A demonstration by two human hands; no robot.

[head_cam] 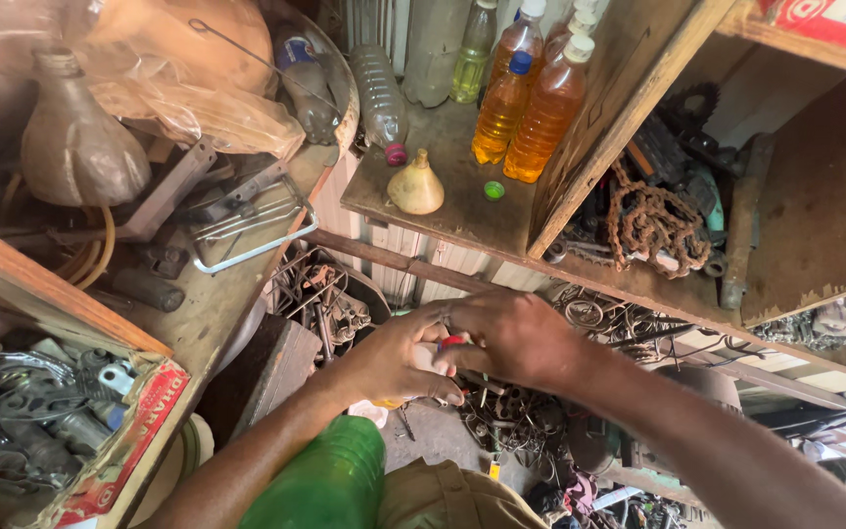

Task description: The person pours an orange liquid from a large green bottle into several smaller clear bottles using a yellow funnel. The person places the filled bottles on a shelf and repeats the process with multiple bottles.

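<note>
Amber oil is filling three capped plastic bottles [526, 103] standing on the wooden shelf [462, 206]. Below, both hands are meeting: the left hand [394, 358] and right hand [516, 338] are closing their grip around a small red-capped bottle [447, 345] above the green bottle [330, 480].

A cluttered repair workshop: rusty chain [653, 223] on a wooden shelf [462, 211], oil-filled bottles [531, 103], funnel [415, 186], box of metal parts [41, 411], scrap below.

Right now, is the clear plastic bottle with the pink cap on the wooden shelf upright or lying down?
Lying down. The clear bottle rests on its side on the wooden shelf, pink cap toward the camera, while the amber bottles beside it stand upright.
</note>
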